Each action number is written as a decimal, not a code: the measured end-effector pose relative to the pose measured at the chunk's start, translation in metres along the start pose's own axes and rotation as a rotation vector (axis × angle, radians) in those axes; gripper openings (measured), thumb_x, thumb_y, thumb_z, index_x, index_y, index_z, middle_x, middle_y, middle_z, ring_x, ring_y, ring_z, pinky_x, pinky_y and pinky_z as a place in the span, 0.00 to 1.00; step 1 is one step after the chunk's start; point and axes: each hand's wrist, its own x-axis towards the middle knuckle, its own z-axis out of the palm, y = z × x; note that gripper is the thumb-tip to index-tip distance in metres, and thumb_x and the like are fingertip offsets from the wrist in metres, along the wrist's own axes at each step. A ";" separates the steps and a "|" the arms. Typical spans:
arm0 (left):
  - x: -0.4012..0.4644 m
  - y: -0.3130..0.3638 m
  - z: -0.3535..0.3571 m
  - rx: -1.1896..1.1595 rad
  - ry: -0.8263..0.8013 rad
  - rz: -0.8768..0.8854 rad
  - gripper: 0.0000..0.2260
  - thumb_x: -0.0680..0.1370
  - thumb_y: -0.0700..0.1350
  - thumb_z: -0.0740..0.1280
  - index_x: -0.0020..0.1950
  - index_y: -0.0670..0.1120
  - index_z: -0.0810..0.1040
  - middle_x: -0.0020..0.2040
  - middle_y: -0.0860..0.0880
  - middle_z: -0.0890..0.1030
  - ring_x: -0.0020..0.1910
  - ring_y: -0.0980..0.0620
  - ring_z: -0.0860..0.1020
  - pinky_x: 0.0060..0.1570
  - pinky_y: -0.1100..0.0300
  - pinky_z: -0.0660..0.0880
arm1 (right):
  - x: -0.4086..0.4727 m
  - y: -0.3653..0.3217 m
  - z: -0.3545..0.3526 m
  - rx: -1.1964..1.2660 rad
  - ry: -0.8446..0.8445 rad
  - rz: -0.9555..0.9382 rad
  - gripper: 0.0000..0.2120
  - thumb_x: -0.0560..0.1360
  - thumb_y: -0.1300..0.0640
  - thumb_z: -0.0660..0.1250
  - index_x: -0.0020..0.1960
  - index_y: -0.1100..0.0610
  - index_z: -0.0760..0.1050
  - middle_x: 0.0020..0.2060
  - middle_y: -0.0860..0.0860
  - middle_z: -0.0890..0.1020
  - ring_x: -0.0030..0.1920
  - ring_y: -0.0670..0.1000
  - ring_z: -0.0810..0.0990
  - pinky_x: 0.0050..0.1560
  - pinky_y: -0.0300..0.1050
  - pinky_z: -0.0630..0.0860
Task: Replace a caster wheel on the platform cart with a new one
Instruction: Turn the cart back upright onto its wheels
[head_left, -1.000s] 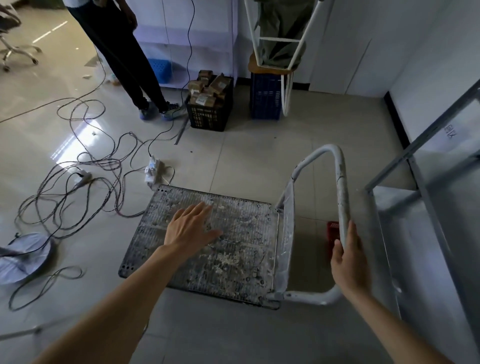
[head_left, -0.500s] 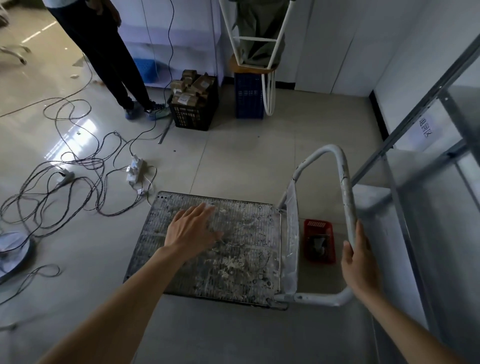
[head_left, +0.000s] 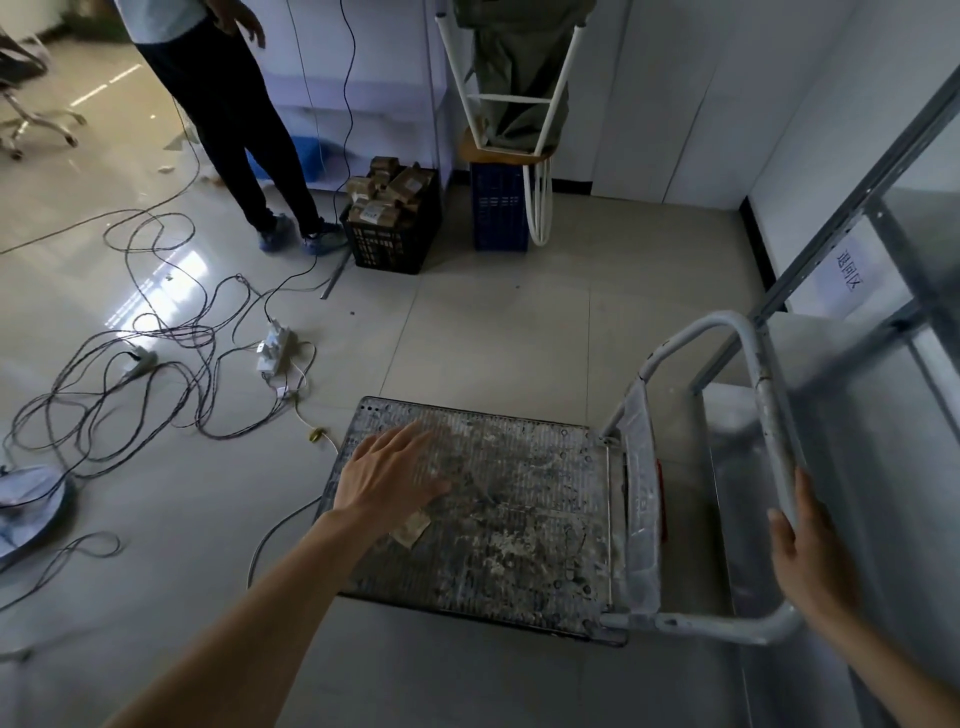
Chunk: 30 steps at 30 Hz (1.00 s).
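Cart (head_left: 483, 525) sits on tile floor (head_left: 493, 332). L hand (head_left: 387, 480) flat, fingers straight, on dirty deck. R hand (head_left: 808, 558) wraps handle (head_left: 769, 415). Wires (head_left: 130, 374) on left, crates (head_left: 392, 234) by wall.

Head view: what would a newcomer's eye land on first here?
The platform cart at centre, its deck crusted with pale splatter, left hand spread flat over it and right hand gripping the white handle at right. Next, the tangle of cables with a power strip across the glossy floor at left. Behind, a second person's legs stand beside a black crate of boxes.
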 end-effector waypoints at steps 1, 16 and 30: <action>-0.001 -0.002 0.001 -0.003 -0.002 -0.001 0.36 0.75 0.68 0.65 0.79 0.54 0.62 0.79 0.53 0.63 0.77 0.52 0.63 0.75 0.54 0.59 | -0.001 0.000 -0.002 0.002 -0.004 0.005 0.30 0.83 0.56 0.58 0.82 0.53 0.50 0.56 0.66 0.77 0.35 0.52 0.72 0.30 0.44 0.69; -0.014 -0.090 -0.009 0.003 -0.047 -0.033 0.36 0.77 0.67 0.63 0.80 0.53 0.60 0.80 0.52 0.62 0.78 0.51 0.60 0.76 0.54 0.57 | -0.028 -0.096 0.048 -0.008 -0.061 -0.013 0.31 0.83 0.49 0.55 0.81 0.44 0.43 0.57 0.62 0.76 0.38 0.53 0.76 0.29 0.46 0.73; -0.064 -0.254 -0.055 -0.029 -0.054 -0.097 0.34 0.78 0.65 0.63 0.80 0.54 0.60 0.80 0.54 0.60 0.78 0.52 0.60 0.76 0.54 0.56 | -0.084 -0.270 0.158 0.053 -0.033 -0.047 0.32 0.79 0.39 0.47 0.80 0.39 0.40 0.58 0.66 0.77 0.46 0.64 0.81 0.39 0.60 0.81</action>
